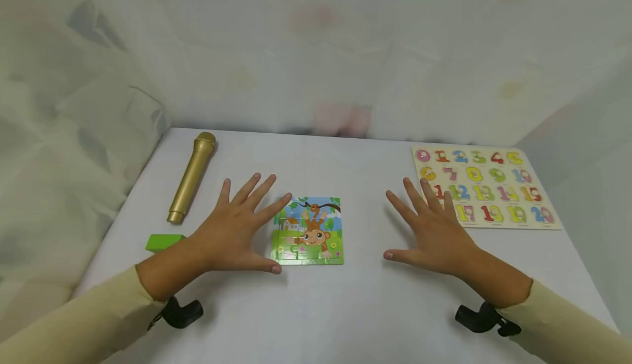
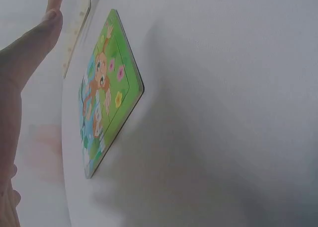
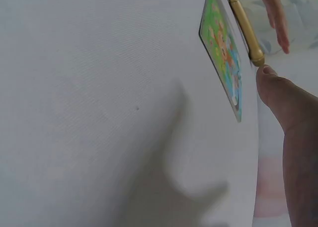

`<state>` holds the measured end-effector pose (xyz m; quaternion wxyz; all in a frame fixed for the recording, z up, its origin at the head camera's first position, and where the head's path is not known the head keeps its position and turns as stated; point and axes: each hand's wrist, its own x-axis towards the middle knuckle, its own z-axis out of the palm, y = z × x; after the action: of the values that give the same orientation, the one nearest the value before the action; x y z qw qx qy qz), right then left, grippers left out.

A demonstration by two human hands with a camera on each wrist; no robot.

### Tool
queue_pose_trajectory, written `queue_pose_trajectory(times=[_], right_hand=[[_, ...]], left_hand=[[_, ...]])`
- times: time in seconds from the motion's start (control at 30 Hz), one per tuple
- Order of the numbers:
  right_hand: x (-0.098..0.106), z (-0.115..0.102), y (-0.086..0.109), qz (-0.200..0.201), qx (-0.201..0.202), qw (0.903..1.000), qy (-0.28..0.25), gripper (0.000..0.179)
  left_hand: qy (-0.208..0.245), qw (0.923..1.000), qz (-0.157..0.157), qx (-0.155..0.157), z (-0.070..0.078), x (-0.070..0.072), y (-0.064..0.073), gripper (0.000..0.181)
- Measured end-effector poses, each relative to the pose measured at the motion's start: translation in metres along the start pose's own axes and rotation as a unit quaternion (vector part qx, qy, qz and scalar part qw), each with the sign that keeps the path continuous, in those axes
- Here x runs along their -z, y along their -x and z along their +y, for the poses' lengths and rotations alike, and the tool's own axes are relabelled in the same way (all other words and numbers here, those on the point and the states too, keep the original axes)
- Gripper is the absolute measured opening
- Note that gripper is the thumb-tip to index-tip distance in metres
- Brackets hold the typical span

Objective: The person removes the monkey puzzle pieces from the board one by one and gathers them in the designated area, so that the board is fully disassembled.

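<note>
A square monkey jigsaw puzzle (image 1: 308, 232) with a green border lies flat in the middle of the white table. My left hand (image 1: 236, 231) is spread above the table at the puzzle's left side, its fingers straight and holding nothing. In the left wrist view the puzzle (image 2: 107, 90) is apart from the thumb (image 2: 35, 45). My right hand (image 1: 434, 232) is spread too, right of the puzzle and close to the number board (image 1: 486, 188), whose left part it partly covers. Its thumb (image 3: 285, 95) shows in the right wrist view, with a hand shadow on the cloth below.
A gold toy microphone (image 1: 191, 180) lies at the table's left. Just below it sits a green block (image 1: 164, 242), partly hidden by the left forearm. Patterned cloth (image 1: 316, 51) hangs behind the table's back edge. Both wrists carry black camera mounts.
</note>
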<state>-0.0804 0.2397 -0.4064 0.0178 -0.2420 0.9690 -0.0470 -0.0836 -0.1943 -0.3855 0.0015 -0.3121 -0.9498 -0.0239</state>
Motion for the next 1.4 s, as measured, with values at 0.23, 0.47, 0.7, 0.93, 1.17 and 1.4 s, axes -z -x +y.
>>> queue_pose_trajectory(times=[0.23, 0.47, 0.7, 0.93, 1.17, 1.4], right_hand=[[-0.003, -0.014, -0.012, 0.013, 0.020, 0.9991, -0.034, 0.115], [-0.012, -0.026, -0.025, 0.008, 0.061, 0.9950, -0.079, 0.107], [-0.021, -0.037, -0.036, 0.017, 0.077, 0.9913, -0.106, 0.099], [-0.027, -0.053, -0.050, 0.030, 0.089, 0.9843, -0.150, 0.086], [-0.034, -0.069, -0.064, 0.038, 0.084, 0.9799, -0.177, 0.073], [-0.034, -0.091, -0.081, 0.061, 0.086, 0.9780, -0.179, 0.062]], left_hand=[[0.046, 0.9979, 0.037, 0.027, 0.007, -0.008, 0.008, 0.113], [0.109, 0.9890, 0.069, 0.071, 0.019, -0.025, 0.011, 0.085], [0.121, 0.9812, 0.116, 0.096, 0.029, -0.038, 0.007, 0.071], [0.126, 0.9755, 0.143, 0.110, 0.035, -0.047, -0.001, 0.054], [0.145, 0.9701, 0.143, 0.132, 0.042, -0.055, -0.006, 0.040], [0.141, 0.9719, 0.117, 0.148, 0.047, -0.057, -0.006, 0.036]])
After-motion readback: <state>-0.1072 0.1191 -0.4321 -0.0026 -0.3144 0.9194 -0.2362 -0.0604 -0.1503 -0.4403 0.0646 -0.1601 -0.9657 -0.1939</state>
